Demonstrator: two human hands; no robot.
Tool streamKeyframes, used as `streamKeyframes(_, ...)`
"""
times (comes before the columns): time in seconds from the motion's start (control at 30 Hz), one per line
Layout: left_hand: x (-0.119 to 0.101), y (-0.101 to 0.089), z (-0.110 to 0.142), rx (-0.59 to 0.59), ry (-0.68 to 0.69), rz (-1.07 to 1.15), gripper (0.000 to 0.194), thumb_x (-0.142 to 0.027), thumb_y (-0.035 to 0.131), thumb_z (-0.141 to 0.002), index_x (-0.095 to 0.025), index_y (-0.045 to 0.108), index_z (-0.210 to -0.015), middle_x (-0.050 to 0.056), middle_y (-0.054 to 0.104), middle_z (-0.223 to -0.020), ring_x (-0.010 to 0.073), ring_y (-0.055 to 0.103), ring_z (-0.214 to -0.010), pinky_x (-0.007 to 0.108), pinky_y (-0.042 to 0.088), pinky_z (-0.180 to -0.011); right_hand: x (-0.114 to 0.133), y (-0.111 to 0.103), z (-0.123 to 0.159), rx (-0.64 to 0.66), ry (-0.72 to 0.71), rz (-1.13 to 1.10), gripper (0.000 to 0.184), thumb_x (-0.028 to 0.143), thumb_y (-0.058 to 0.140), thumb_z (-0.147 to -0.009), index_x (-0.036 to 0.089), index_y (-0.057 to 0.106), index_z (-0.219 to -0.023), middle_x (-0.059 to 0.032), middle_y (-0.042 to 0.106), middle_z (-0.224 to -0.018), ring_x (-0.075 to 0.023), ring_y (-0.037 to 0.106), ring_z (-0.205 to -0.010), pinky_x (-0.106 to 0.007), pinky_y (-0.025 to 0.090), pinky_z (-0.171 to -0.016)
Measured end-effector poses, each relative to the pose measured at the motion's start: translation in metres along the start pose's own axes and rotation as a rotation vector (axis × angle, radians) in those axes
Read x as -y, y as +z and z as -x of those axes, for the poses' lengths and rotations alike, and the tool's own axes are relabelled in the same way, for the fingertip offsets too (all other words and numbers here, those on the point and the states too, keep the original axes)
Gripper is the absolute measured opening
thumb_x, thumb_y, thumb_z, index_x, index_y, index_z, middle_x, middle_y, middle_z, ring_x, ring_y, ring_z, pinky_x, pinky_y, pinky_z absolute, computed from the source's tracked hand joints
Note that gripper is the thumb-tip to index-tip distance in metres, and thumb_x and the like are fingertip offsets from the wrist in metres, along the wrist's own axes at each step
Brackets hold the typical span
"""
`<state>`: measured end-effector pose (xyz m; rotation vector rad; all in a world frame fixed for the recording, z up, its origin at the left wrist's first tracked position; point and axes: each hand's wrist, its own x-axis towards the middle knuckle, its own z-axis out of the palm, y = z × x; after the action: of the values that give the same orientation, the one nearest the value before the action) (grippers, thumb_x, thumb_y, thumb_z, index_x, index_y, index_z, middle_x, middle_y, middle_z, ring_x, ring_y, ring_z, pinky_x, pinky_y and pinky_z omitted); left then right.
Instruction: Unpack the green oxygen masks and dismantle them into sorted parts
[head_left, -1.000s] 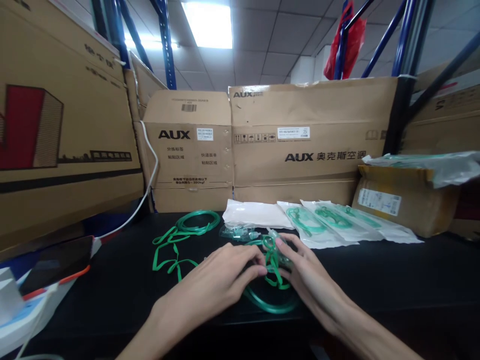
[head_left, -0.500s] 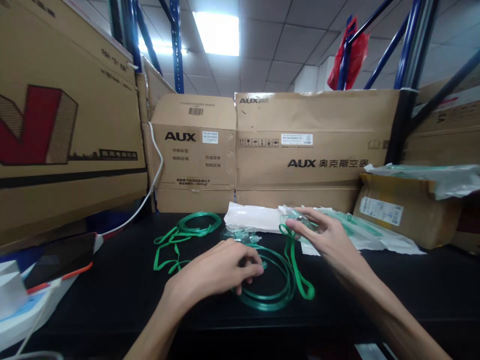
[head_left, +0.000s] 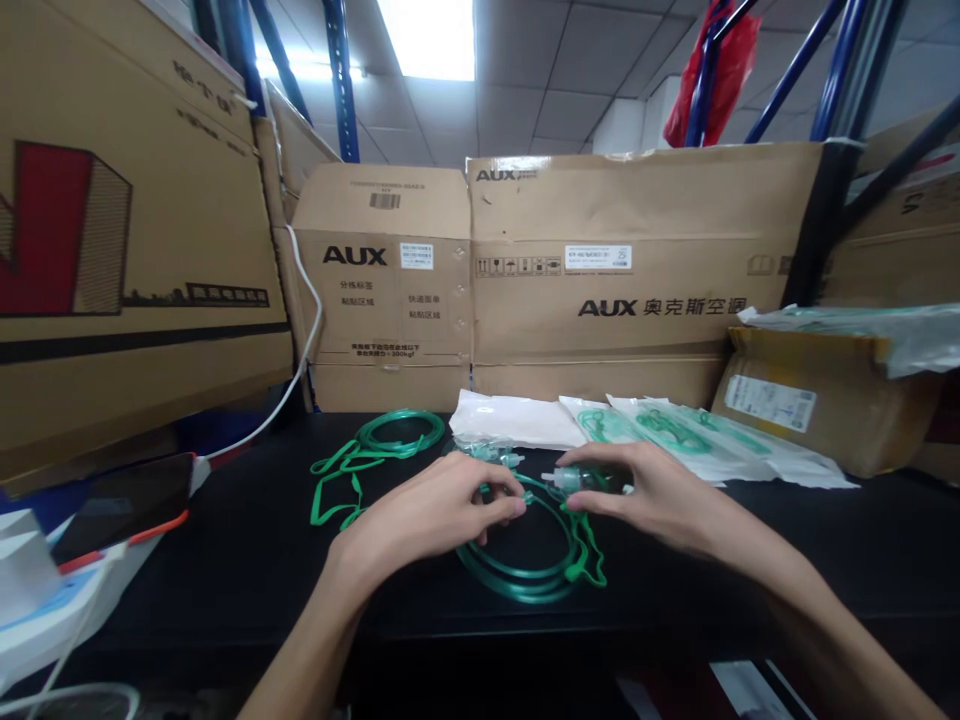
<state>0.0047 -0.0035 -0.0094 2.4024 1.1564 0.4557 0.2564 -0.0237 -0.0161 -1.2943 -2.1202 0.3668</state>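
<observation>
My left hand (head_left: 469,505) pinches the connector end of a green oxygen tube (head_left: 529,590), whose coil lies on the black table below. To its right, my right hand (head_left: 649,490) has thumb and fingers around a clear oxygen mask (head_left: 570,479), its pale connector pointing left. My fingers hide much of the mask. A green elastic strap (head_left: 598,545) trails from it onto the table, next to the coil. Just behind my left hand lie more clear plastic parts (head_left: 487,453). Another green tube coil (head_left: 401,432) with a green strap (head_left: 319,497) lies further left.
White packets (head_left: 517,420), some showing green tubing, lie along the back. A carton (head_left: 810,400) with plastic bags on top stands at the right. Large cardboard panels (head_left: 390,300) wall the back. A phone (head_left: 124,505) and a power strip (head_left: 52,600) are at the left.
My right hand lifted the mask away to the right, its strap swinging free, then lowered it toward the tube end. My left hand now holds the tube end apart from the mask.
</observation>
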Motion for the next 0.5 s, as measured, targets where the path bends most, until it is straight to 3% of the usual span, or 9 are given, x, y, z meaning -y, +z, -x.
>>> streamKeyframes(0.2, -0.0003, -0.0020, 0.0000, -0.023, 0.056, 0.008, 0.032, -0.045, 0.055, -0.097, -0.023, 0.077, -0.102, 0.000, 0.075, -0.076, 0.0180, 0.069, -0.071, 0.026, 0.046, -0.065, 0.0030, -0.0009, 0.0035, 0.094, -0.001, -0.003, 0.033, 0.045, 0.073, -0.086, 0.033, 0.076, -0.117, -0.0026, 0.078, -0.116, -0.0309, 0.071, -0.103, -0.042, 0.055, -0.088)
streamKeyframes(0.33, -0.0001, -0.0033, 0.0002, -0.033, 0.092, -0.023, 0.029, -0.043, 0.056, -0.098, -0.024, 0.077, -0.102, -0.001, 0.075, -0.080, 0.0176, 0.068, -0.073, 0.026, 0.046, -0.068, 0.0037, 0.0034, 0.0020, 0.104, 0.001, -0.036, 0.032, 0.046, 0.072, -0.086, 0.032, 0.077, -0.115, -0.0017, 0.078, -0.116, -0.0295, 0.070, -0.105, -0.040, 0.053, -0.090)
streamKeyframes(0.5, 0.0042, -0.0044, 0.0011, -0.089, 0.152, -0.046, 0.026, -0.042, 0.059, -0.098, -0.026, 0.077, -0.107, 0.001, 0.077, -0.104, 0.0219, 0.068, -0.095, 0.030, 0.047, -0.083, 0.0046, 0.0053, 0.0015, 0.134, -0.006, -0.060, 0.032, 0.048, 0.071, -0.087, 0.032, 0.077, -0.114, -0.0006, 0.079, -0.108, -0.0264, 0.071, -0.094, -0.038, 0.053, -0.084)
